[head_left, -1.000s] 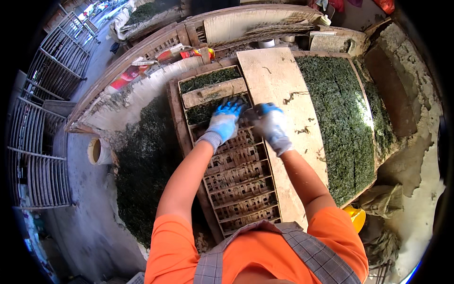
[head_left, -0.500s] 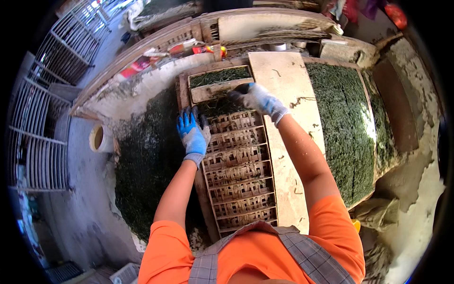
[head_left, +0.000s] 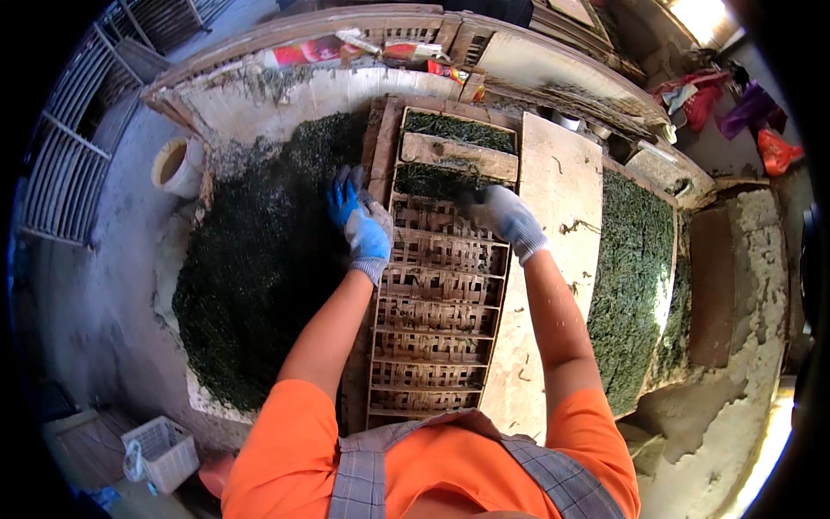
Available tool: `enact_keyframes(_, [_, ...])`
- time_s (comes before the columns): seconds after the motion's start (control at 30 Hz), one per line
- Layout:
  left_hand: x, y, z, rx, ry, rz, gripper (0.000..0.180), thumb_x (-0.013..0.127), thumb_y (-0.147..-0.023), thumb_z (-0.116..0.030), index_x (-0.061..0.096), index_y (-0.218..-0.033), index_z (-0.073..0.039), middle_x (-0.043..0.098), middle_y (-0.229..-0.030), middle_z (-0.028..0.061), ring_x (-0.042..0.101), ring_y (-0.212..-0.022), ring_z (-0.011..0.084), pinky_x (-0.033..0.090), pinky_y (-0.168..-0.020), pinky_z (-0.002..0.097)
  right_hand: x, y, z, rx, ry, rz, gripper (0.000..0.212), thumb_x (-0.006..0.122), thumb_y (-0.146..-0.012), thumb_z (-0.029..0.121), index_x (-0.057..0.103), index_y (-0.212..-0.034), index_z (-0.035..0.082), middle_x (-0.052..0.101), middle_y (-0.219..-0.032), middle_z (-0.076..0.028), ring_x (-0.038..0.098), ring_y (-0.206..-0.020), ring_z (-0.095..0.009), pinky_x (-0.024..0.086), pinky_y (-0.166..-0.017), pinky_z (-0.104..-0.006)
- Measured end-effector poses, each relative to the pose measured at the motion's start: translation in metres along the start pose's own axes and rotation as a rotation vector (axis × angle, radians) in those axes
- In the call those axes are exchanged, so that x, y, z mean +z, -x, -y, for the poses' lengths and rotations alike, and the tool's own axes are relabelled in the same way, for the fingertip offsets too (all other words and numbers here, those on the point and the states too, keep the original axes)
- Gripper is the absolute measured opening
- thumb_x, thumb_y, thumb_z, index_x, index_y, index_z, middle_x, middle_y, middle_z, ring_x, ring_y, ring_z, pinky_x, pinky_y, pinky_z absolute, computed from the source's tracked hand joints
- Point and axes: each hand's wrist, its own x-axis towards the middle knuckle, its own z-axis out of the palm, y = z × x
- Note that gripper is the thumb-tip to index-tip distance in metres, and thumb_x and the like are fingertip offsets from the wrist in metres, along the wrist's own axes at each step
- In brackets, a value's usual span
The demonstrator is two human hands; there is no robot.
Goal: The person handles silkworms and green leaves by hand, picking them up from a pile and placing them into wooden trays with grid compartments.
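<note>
In front of me lies a slatted wooden frame (head_left: 441, 298) with a woven lattice bottom. Dark green, stringy shredded material fills its far slot (head_left: 458, 128), and more lies just nearer than a flat wooden strip (head_left: 458, 154) across it. My right hand (head_left: 510, 218), in a pale glove, is low over the near edge of that second green patch (head_left: 428, 180); motion smears its dark fingertips. My left hand (head_left: 363, 227), gloved in blue and grey, is at the frame's left rail, fingers apart over the edge of a large dark green heap (head_left: 259, 259). Nothing shows in it.
A long pale board (head_left: 558, 199) lies along the frame's right side, with a packed green slab (head_left: 635, 277) beyond it. Low wooden rails (head_left: 303, 39) close off the back. A bucket (head_left: 179, 167) stands at the left, a plastic basket (head_left: 164, 454) at lower left.
The view has shifted. My right hand has moved from beside the wooden strip toward me, over the near edge of the green patch. My left hand stays by the left rail.
</note>
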Motion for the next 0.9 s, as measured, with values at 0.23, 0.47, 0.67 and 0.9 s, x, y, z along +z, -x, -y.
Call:
enact_keyframes(0.23, [-0.004,0.006,-0.048,0.095,0.064,-0.127,0.042,0.048,-0.083,0.002,0.056,-0.124,-0.002,0.051,-0.129,0.0143,0.046,-0.124,0.0293,0.037,-0.108,0.0376,0.033,-0.081,0.031,-0.741,-0.878,0.266,0.035,0.056,-0.09,0.003,0.06,-0.125,0.006,0.071,-0.106,-0.007,0.067,-0.091,-0.017,0.054,-0.081,-0.0266])
enact_keyframes(0.47, [-0.016,0.009,-0.053,0.179,-0.133,-0.168,0.049,0.052,-0.078,-0.004,0.054,-0.128,-0.003,0.048,-0.134,0.0163,0.041,-0.127,0.0353,0.032,-0.11,0.0449,0.044,-0.034,0.128,-0.389,0.328,-0.379,0.033,0.064,-0.08,0.023,0.068,-0.11,0.009,0.07,-0.1,-0.017,0.068,-0.094,-0.029,0.054,-0.085,-0.0388])
enact_keyframes(0.67, [-0.017,0.001,-0.05,0.189,-0.214,-0.159,0.04,0.051,-0.085,-0.004,0.056,-0.124,-0.003,0.052,-0.128,0.0142,0.046,-0.12,0.031,0.036,-0.106,0.0406,0.017,-0.038,0.078,-0.202,-0.029,-0.406,0.023,0.068,-0.08,0.025,0.075,-0.101,0.019,0.073,-0.096,-0.012,0.07,-0.091,-0.027,0.056,-0.082,-0.0365])
enact_keyframes(0.9, [0.003,0.001,-0.03,0.058,0.106,-0.221,0.025,0.046,-0.095,-0.006,0.057,-0.117,-0.002,0.059,-0.117,0.0086,0.053,-0.11,0.0203,0.041,-0.099,0.0322,0.008,0.005,0.022,-0.422,0.169,-0.657,0.027,0.068,-0.086,0.025,0.07,-0.112,0.016,0.07,-0.105,-0.016,0.069,-0.092,-0.029,0.055,-0.077,-0.0374])
